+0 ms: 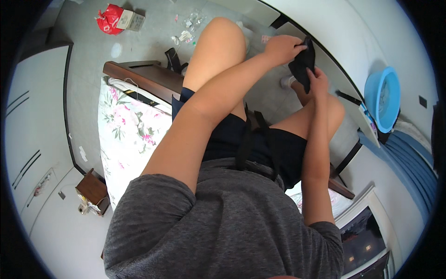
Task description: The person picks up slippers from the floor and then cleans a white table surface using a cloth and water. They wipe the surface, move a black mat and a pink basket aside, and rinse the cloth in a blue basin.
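Between my two hands a piece of black cloth [302, 66] is held up over the floor, beyond my right knee. My left hand [284, 49] pinches its upper edge, with the left arm reaching across above my thigh. Lower on the same cloth, my right hand [317, 81] grips with thumb and fingers. The cloth looks soft and folded; its exact kind is unclear. Just left of it, below my hands, shows a foot in a white sock or shoe [287, 82]. Dark straps [259, 139] hang at my waist over dark shorts.
A floral bedsheet [129, 129] covers the bed, edged by a brown wooden frame [143, 78]. On the floor [153, 42] lie a red plastic bag [109, 19], a box [131, 20] and loose litter [186, 35]. A blue basin [382, 99] stands at right, near blue curtains [407, 157].
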Demonstrator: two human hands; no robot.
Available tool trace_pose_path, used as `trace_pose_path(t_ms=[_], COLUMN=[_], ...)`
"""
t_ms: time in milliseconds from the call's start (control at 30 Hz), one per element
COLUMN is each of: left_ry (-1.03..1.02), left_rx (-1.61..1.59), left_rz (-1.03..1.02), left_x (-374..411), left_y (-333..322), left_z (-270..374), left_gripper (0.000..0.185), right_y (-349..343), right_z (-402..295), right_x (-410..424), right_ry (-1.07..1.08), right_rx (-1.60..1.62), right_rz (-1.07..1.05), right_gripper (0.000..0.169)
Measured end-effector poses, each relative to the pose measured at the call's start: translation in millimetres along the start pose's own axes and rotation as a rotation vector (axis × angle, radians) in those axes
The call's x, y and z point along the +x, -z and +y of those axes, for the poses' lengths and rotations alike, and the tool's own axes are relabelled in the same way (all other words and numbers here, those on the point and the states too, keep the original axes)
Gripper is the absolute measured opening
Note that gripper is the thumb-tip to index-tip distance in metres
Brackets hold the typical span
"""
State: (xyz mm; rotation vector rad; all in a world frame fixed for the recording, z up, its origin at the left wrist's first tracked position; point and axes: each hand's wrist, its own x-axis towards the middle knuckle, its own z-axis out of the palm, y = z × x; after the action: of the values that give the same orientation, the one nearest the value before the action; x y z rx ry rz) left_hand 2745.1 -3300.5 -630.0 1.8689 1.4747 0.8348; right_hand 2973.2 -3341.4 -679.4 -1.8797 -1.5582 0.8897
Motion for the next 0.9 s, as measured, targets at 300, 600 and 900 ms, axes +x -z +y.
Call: trace_pose_path(t_ms=[300, 600, 900], left_ry=[-0.135, -0.3, 1.181], left_rx=[0.038, -0.107, -1.167], left_rz=[-0.018, -0.048, 1.15], left_x=[-15.3, -40.0, -124.7], left_y=[12.7, 141.0, 150.0], left_z=[-9.9, -5.0, -372.3], left_gripper=[0.027, 0.034, 0.024], right_y=[-11.1, -50.3, -191.2], right_z=[-56.5, -99.2, -332.2], right_x=[-16.3, 15.9, 30.3], right_ry=[-0.551, -0.516, -0.104], right_rx=[1.489, 1.209, 0.741], right_rz=[-0.526, -0.262, -0.378], right_gripper=[0.047, 0.035, 0.034])
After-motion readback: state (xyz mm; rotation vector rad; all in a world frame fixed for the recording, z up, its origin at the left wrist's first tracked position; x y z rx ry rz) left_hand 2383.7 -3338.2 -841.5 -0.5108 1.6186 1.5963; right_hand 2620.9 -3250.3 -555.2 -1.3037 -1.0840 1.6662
